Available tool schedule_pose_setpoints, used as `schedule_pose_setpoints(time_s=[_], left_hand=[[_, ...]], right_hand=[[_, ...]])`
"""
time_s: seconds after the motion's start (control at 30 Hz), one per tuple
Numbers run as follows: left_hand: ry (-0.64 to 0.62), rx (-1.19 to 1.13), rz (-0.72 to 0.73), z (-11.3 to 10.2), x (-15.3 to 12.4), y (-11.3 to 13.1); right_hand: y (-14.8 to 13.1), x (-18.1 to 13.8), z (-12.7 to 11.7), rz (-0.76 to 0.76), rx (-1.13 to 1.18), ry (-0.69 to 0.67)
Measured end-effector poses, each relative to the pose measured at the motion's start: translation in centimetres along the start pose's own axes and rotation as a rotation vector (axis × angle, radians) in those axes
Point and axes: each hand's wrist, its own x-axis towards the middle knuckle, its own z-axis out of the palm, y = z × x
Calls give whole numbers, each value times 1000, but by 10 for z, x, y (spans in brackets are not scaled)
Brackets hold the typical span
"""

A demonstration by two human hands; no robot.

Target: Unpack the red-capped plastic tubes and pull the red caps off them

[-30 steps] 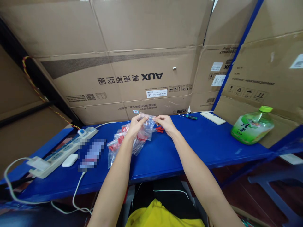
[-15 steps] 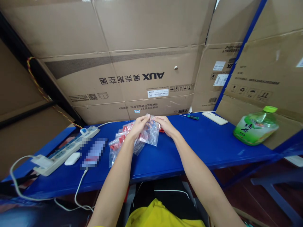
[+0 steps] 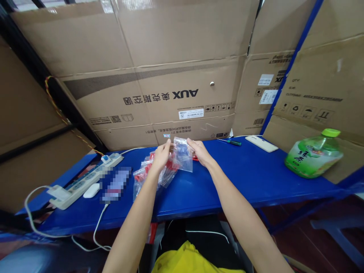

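Both my hands are raised over the back of the blue table (image 3: 227, 182). A small clear plastic bag (image 3: 183, 155) hangs between them: my left hand (image 3: 161, 156) pinches its top left edge, my right hand (image 3: 200, 151) pinches its top right edge. Below my left hand lies a pile of clear bags with red parts (image 3: 149, 172). A few loose red parts (image 3: 194, 157) show on the table just behind my right hand.
A white power strip (image 3: 85, 180) with cables, a white mouse-like object (image 3: 91, 190) and a blurred flat item (image 3: 115, 184) lie at left. A screwdriver (image 3: 231, 142), a white flat device (image 3: 261, 143) and a green bottle (image 3: 314, 153) are at right. Cardboard boxes (image 3: 170, 83) wall the back.
The held bag has swung from crumpled between my hands to hanging flat from its top edge. My hands have drawn slightly apart; the view has shifted a little.
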Motion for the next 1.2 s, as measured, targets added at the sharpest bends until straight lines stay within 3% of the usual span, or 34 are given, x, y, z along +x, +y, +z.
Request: schedule_pose_setpoints(time_s=[0.13, 0.27, 0.43, 0.7, 0.77, 0.87, 1.0, 1.1, 1.2], left_hand=[[53, 604, 123, -25, -52, -9], [-62, 919, -29, -33, -89, -25], [-241, 986, -92, -29, -68, -45], [-179, 962, -35, -20, -29, -62], [-163, 884, -55, -24, -22, -66], [-39, 728, -60, -42, -11, -68], [162, 749, -55, -75, -5, -74], [66, 855, -191, -88, -7, -82], [-6, 914, -186, -91, -9, -89]], right_hand=[[-11, -4, -1, 29, 67, -76], [-22, -11, 3, 101, 90, -289], [-26, -18, 3, 228, -83, -509], [-13, -20, 14, 318, -445, -817], [-2, -19, 23, 263, -643, -782], [14, -20, 40, 113, -1049, -564], [26, -26, 63, 25, -1223, -465], [29, -30, 72, 9, -1236, -445], [31, -30, 72, 6, -1204, -422]])
